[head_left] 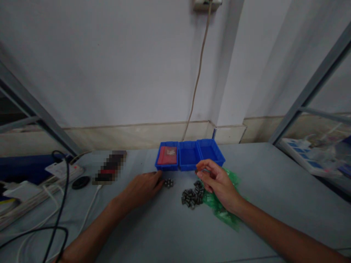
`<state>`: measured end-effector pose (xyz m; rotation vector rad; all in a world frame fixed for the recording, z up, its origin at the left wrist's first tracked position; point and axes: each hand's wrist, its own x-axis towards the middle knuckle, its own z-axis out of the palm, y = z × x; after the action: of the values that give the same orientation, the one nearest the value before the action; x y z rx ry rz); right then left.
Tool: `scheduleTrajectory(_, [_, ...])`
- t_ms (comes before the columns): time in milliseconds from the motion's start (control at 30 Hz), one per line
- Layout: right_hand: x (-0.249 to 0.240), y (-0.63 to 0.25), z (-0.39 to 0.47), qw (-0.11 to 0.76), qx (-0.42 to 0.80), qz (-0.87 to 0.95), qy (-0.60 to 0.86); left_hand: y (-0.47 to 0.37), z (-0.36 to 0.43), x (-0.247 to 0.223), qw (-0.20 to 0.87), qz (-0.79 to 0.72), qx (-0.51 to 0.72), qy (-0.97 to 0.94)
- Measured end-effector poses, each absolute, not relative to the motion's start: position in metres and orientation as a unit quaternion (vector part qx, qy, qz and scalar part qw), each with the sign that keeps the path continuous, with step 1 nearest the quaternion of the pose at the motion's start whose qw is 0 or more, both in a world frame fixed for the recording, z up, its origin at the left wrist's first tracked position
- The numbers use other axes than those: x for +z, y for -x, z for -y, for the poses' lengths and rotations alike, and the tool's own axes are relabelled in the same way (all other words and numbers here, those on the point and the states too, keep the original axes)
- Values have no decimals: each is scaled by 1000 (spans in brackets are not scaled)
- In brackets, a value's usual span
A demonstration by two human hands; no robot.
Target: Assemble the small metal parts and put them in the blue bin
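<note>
black disc (pixel 80 182), pale wall (pixel 123 65), hanging cord (pixel 201 58)

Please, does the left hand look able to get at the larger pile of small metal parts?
Probably yes. The larger pile lies uncovered to the right of the left hand. Only the smaller cluster sits roughly between them, and it looks low enough to reach over.
</note>
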<state>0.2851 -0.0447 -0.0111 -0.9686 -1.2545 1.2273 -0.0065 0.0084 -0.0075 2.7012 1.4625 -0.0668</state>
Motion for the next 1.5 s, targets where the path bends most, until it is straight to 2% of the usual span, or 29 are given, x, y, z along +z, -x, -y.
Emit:
scheduleTrajectory(767, [-19, -287, 43, 545, 465, 529, 455, 1, -2, 0, 22, -479, -32, -877])
scheduleTrajectory(1500, [-18, -290, 44, 561, 476, 510, 445, 2, 0, -5, -9, -476, -42, -878])
